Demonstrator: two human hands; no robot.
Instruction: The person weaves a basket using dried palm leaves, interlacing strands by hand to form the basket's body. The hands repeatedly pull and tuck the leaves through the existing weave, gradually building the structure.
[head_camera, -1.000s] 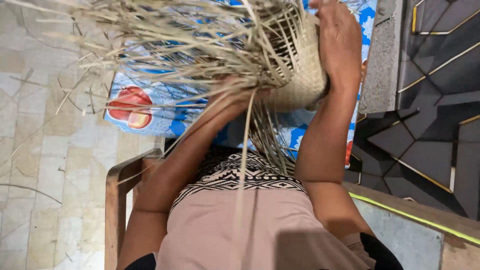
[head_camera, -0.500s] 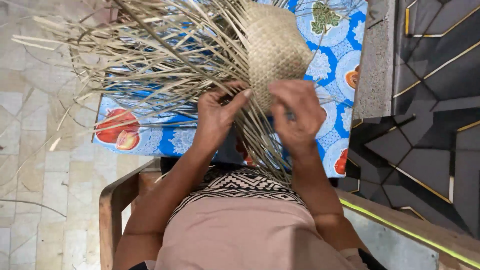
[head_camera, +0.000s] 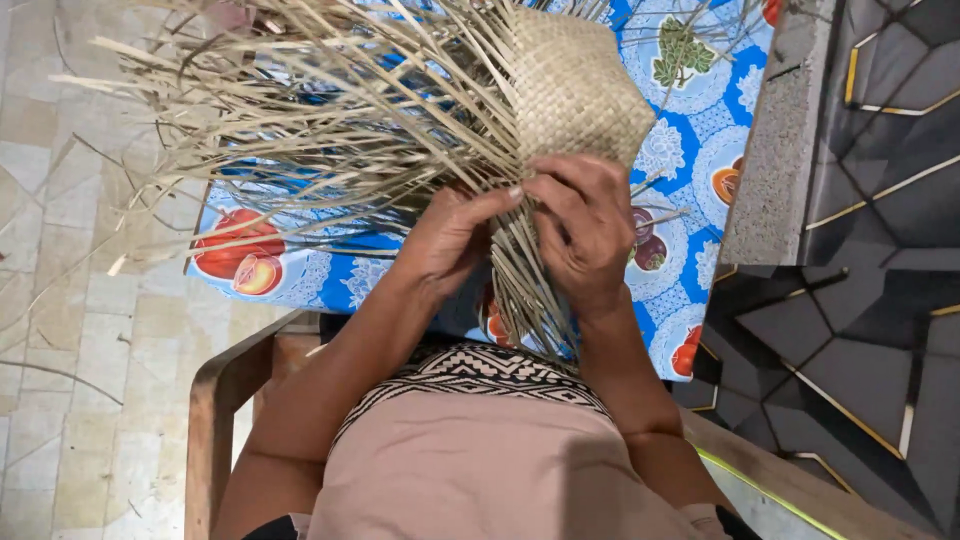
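Observation:
A half-woven piece of pale straw (head_camera: 575, 85) with a tight plaited patch at the upper right and many loose strips (head_camera: 300, 120) fanning out to the left lies over the table. My left hand (head_camera: 450, 240) pinches loose strips just below the woven patch. My right hand (head_camera: 590, 225) grips the strips beside it, fingers curled over them. A bundle of strips hangs down between both hands toward my lap.
A blue tablecloth (head_camera: 690, 150) with fruit prints covers the table. A wooden chair arm (head_camera: 225, 390) is at the lower left, over a pale tiled floor (head_camera: 60, 330). A grey concrete edge (head_camera: 785, 130) and a dark patterned wall (head_camera: 880, 200) stand at the right.
The woven piece has come down and to the left from my raised right hand. Both hands have met on the strips below the plaited patch.

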